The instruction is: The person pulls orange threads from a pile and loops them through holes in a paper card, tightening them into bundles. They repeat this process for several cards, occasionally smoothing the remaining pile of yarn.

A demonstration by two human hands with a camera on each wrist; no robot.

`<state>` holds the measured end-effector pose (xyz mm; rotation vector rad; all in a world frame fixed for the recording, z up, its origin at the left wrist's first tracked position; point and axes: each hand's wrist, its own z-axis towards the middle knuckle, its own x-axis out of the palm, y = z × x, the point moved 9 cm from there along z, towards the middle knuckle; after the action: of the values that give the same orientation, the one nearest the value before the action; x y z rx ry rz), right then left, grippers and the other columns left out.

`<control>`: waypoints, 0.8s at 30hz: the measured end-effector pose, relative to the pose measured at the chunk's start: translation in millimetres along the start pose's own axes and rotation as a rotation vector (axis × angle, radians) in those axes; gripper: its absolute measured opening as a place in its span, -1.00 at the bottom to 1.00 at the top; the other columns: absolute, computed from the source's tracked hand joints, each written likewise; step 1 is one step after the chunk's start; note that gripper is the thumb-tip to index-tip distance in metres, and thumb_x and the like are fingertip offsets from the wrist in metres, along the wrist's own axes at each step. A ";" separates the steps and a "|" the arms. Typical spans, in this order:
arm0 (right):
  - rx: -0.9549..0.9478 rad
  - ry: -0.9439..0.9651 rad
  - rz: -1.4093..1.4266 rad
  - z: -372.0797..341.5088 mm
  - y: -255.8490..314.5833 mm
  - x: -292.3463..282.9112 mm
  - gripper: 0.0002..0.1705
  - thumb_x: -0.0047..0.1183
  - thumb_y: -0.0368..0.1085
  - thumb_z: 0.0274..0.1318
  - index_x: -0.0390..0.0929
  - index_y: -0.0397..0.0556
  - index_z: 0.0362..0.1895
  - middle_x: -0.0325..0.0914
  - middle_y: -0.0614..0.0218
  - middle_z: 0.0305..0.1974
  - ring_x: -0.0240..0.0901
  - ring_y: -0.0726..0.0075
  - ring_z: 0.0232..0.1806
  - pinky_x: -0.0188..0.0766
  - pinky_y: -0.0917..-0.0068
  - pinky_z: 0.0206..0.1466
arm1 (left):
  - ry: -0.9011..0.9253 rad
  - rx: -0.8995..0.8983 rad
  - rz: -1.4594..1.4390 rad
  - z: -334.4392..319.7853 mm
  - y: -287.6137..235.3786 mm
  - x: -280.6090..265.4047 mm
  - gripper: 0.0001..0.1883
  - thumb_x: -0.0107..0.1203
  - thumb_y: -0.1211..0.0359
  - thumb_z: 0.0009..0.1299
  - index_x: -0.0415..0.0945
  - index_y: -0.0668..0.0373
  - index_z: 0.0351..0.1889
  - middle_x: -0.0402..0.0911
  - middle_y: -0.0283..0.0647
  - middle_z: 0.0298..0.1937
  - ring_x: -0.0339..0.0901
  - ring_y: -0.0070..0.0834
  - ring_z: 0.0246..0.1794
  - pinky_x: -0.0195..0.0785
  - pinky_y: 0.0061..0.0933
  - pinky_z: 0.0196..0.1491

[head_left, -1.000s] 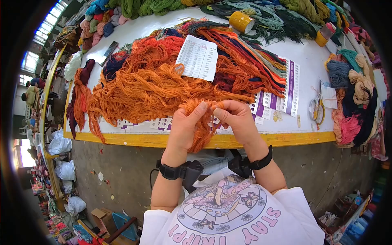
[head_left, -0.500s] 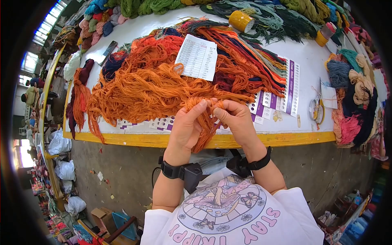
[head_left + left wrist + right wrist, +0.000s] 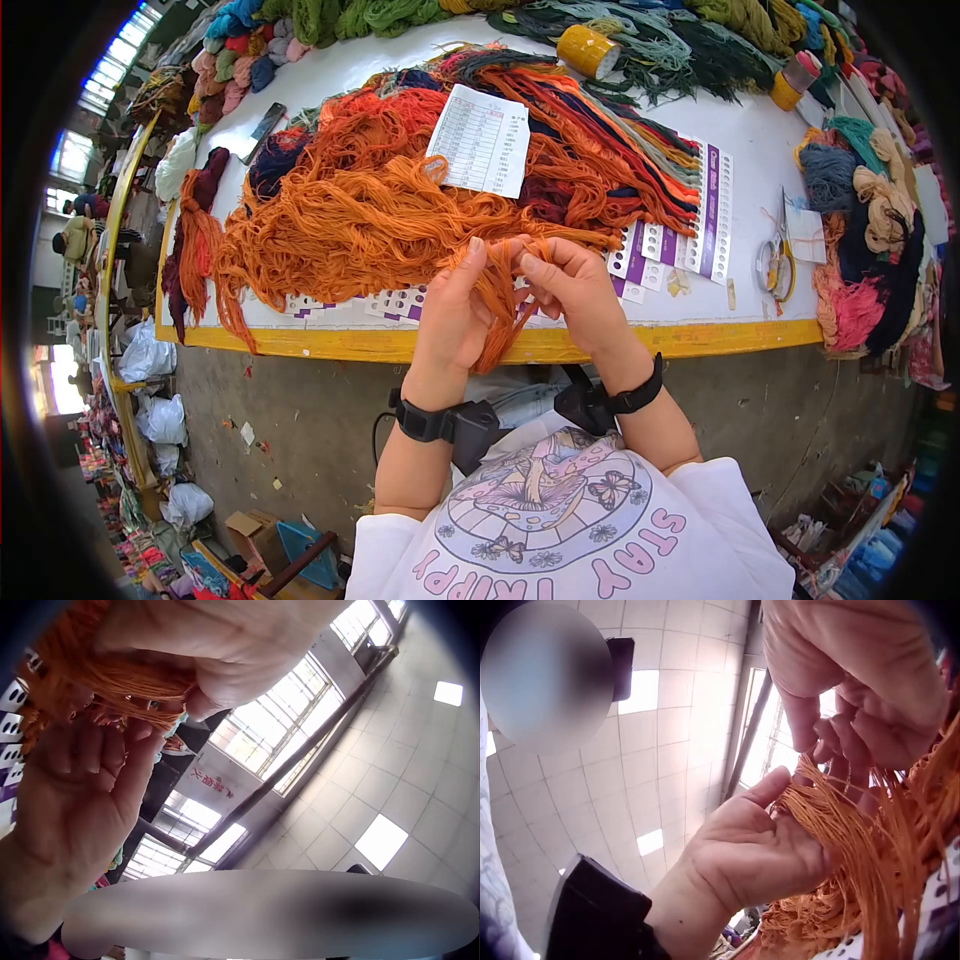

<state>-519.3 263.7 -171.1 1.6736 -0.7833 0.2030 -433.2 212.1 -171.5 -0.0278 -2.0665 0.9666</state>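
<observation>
In the head view an orange yarn bundle (image 3: 498, 300) hangs between both hands at the table's front edge. My left hand (image 3: 452, 310) grips its upper part, thumb up. My right hand (image 3: 580, 290) pinches strands of it between thumb and fingers, close beside the left. The left wrist view shows strands (image 3: 127, 686) wound across the left fingers, with the right hand (image 3: 82, 780) below. From the right wrist, loose ends (image 3: 847, 847) fall past the left palm (image 3: 750, 847). Behind the hands a large orange yarn heap (image 3: 340, 225) lies on the table.
A printed paper sheet (image 3: 480, 140) lies on the heap. Purple-and-white punched cards (image 3: 712, 215) are to its right, then scissors (image 3: 776, 268) and more yarn (image 3: 858, 300). A yellow cone (image 3: 588, 52) lies at the back, a phone (image 3: 263, 131) at the left. The table's yellow edge (image 3: 700, 341) runs in front.
The left thumb has risen to a more upright pose, and the strands between the hands are more spread. Right fingers have shifted slightly below the thumb.
</observation>
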 end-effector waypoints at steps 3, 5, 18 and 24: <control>-0.059 0.011 -0.137 1.2 2.9 0.9 -0.85 0.11 -0.34 0.00 0.53 -0.13 -0.32 0.48 0.50 -0.48 0.35 0.69 -0.52 0.31 0.72 -0.45 | -0.028 0.041 0.034 -1.4 -0.9 2.6 -0.68 -0.04 0.25 0.36 0.44 0.31 -0.08 0.53 -0.21 -0.16 0.48 -0.54 -0.26 0.40 -0.47 -0.22; -0.066 0.016 -0.143 1.3 3.7 1.1 -0.86 0.10 -0.35 0.00 0.52 -0.14 -0.32 0.48 0.50 -0.50 0.35 0.69 -0.51 0.31 0.71 -0.45 | -0.006 0.061 0.090 -4.8 -3.0 9.0 -0.69 -0.03 0.29 0.35 0.43 0.33 -0.07 0.51 -0.17 -0.09 0.47 -0.50 -0.19 0.40 -0.44 -0.18; -0.137 -0.001 -0.067 -0.5 0.8 -2.2 -0.88 0.07 -0.33 0.02 0.51 -0.09 -0.33 0.48 0.51 -0.46 0.33 0.74 -0.51 0.19 0.79 -0.53 | -0.014 0.134 0.071 -0.8 -6.2 1.9 -0.81 0.01 0.36 0.32 0.47 0.28 -0.19 0.52 -0.16 -0.14 0.49 -0.46 -0.21 0.43 -0.43 -0.25; 0.094 0.274 0.473 1.2 -12.0 11.9 -0.81 0.03 -0.27 0.06 0.51 -0.06 -0.24 0.50 0.48 -0.39 0.29 0.72 -0.58 0.18 0.78 -0.57 | -0.109 0.091 0.029 -1.4 -4.3 -10.3 -0.70 -0.08 0.24 0.37 0.44 0.31 -0.15 0.51 -0.16 -0.13 0.48 -0.44 -0.17 0.40 -0.42 -0.19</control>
<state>-503.6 258.7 -174.7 1.4825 -0.9587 0.7922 -424.2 206.4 -175.2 0.0440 -2.1242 1.1003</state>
